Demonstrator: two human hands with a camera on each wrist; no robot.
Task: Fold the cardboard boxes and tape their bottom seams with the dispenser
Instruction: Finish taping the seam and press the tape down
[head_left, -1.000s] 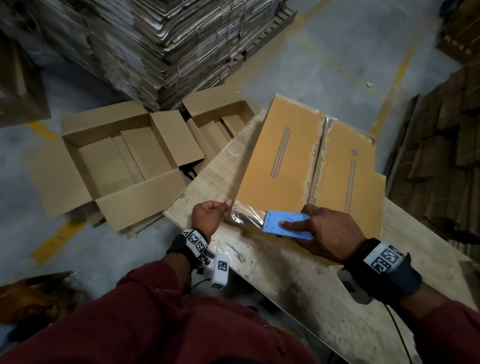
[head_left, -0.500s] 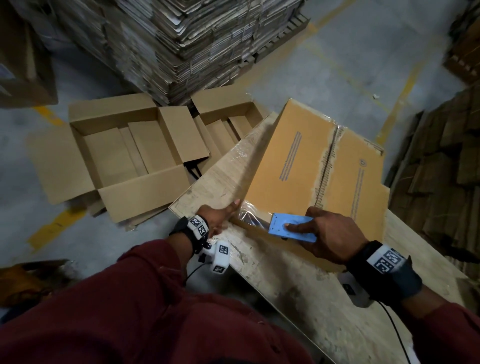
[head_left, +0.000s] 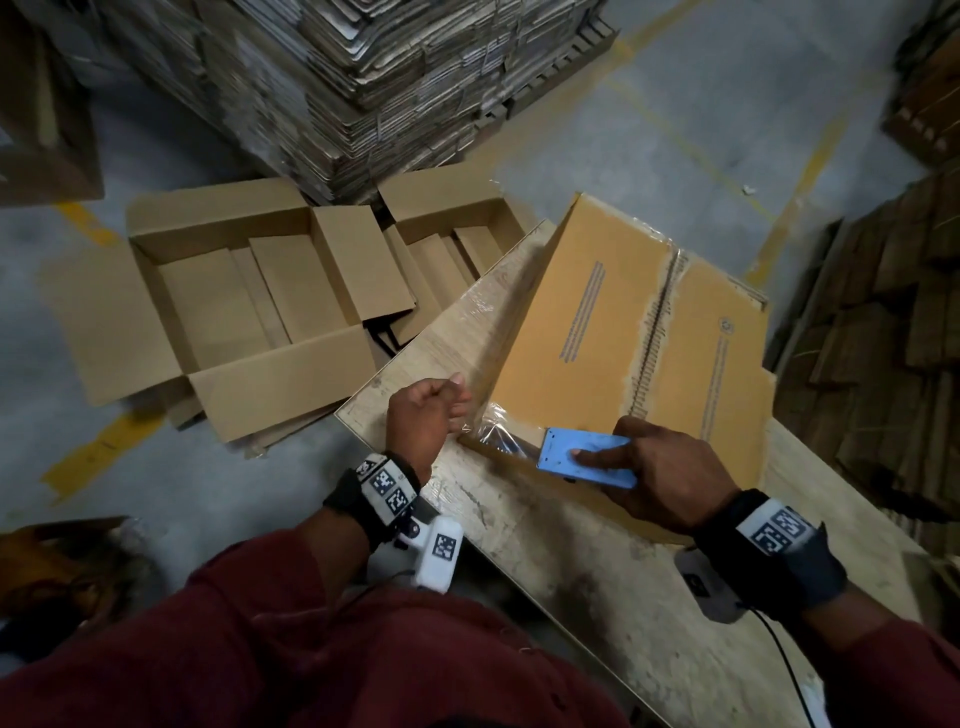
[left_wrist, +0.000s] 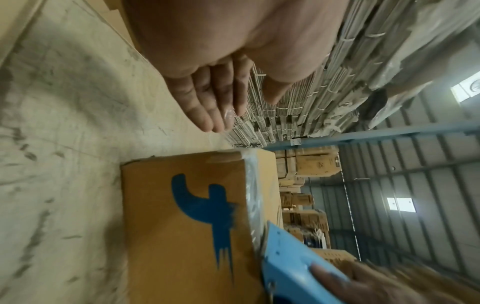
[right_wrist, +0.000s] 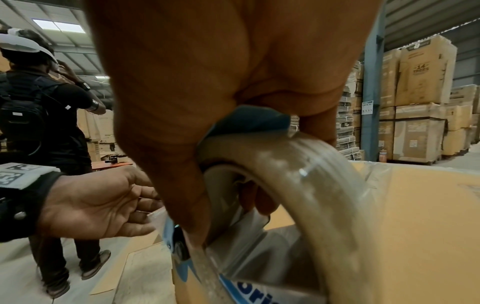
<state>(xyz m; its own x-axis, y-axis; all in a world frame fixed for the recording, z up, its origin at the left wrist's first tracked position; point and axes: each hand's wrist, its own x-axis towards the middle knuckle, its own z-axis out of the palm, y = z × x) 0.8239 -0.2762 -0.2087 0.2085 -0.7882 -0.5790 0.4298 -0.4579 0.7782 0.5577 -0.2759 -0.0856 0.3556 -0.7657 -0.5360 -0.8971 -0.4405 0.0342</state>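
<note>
- A folded cardboard box (head_left: 628, 332) lies on the wooden table (head_left: 545, 561), bottom side up, its two flaps meeting in a seam that runs away from the person.
- Clear tape covers that seam and wrinkles over the box's near left corner, where it catches the light.
- The right hand (head_left: 670, 480) grips the blue tape dispenser (head_left: 587, 460) at the box's near edge; the fingers wrap round the body and the forefinger lies straight along its flat blue side.
- In the right wrist view the roll of clear tape (right_wrist: 298, 185) sits in the dispenser under the curled fingers (right_wrist: 182, 185), with loose film trailing onto the box top.
- The left hand (head_left: 423, 415) hovers just left of the box's near left corner, fingers relaxed and nearly straight, holding nothing; whether the fingertips touch the tape is not clear.
- The left wrist view shows the box's side wall with a blue printed mark (left_wrist: 207, 209), and the dispenser at the box's upper edge.
- On the floor to the left of the box, beyond the table edge, lie two opened boxes (head_left: 249, 306) with their flaps spread.
- Behind those stands a tall stack of flat cardboard (head_left: 374, 78) on a pallet.
- More cardboard is piled to the right of the box.
- Another person (right_wrist: 44, 115) with a black backpack stands in the background.
</note>
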